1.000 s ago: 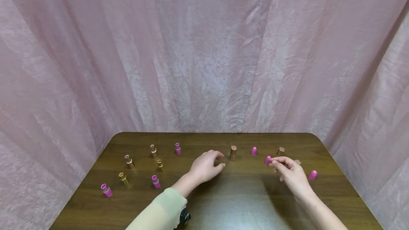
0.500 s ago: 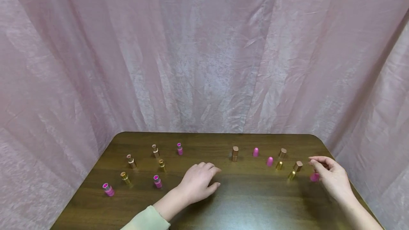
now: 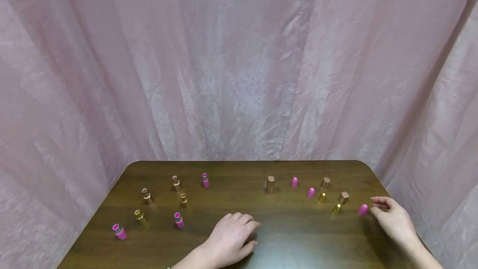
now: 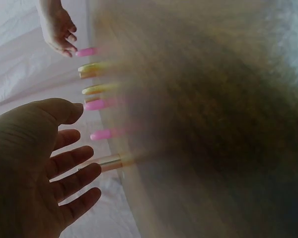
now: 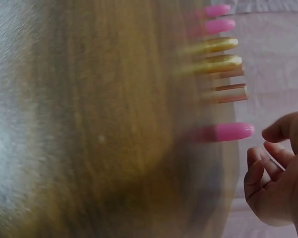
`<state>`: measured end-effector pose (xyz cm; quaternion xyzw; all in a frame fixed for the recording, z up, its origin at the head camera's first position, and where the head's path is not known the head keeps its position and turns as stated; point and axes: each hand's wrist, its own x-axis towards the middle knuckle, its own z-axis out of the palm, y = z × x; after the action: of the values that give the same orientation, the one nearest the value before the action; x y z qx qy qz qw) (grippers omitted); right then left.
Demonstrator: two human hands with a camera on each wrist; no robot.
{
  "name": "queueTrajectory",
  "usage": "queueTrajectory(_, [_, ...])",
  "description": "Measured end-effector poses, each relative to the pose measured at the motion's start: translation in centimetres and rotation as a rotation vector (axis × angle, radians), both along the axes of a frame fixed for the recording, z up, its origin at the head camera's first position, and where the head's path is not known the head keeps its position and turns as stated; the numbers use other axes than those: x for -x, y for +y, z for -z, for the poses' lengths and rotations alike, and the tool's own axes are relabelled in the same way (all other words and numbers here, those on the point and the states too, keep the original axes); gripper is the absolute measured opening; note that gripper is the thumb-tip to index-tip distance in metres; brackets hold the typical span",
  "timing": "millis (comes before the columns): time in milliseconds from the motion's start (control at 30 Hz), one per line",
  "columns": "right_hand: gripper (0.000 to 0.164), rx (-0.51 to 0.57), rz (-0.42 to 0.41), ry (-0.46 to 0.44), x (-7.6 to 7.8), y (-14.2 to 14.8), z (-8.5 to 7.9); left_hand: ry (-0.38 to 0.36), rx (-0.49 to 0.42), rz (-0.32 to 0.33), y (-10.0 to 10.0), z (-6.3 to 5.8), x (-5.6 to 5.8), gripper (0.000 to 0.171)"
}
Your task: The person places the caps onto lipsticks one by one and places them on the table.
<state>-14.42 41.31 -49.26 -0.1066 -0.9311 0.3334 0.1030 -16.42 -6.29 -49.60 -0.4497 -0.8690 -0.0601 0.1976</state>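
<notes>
One pink cap [image 3: 363, 209] stands on the counter [image 3: 291, 240] at 9 o'clock of the right hand [image 3: 395, 220], just beside its released fingers [image 5: 282, 130]. Left hand [image 3: 232, 238], at the counter's 6 o'clock: fingers likewise released.

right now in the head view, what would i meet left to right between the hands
Closed rose-gold tube, first pink cap, second pink cap, first gold cap, second gold cap, third pink cap.

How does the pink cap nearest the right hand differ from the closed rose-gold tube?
The pink cap is bright pink with a rounded top; the rose-gold tube is metallic with a flat top. The cap is short, the tube taller. Both stand upright on the table.
</notes>
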Motion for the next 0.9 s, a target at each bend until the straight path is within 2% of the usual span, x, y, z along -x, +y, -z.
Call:
queueTrajectory(133, [0.054,0.016,-0.058,-0.099,-0.1,-0.2,0.9,-0.007,-0.008,-0.002,-0.4,0.6,-0.7,0.038])
queueTrajectory(267, [0.055,0.001,-0.065,-0.116,0.0,-0.5,1.3,-0.024,-0.009,0.002,-0.6,1.0,-0.9,0.037])
queueTrajectory(567, [0.047,-0.023,-0.041,-0.074,0.6,-0.4,1.4,-0.039,-0.010,-0.006,-0.7,0.6,-0.4,0.034])
queueTrajectory(900, [0.041,-0.040,-0.021,-0.034,0.6,-0.6,1.9,-0.079,0.000,-0.010,-0.9,0.8,-0.6,0.031])
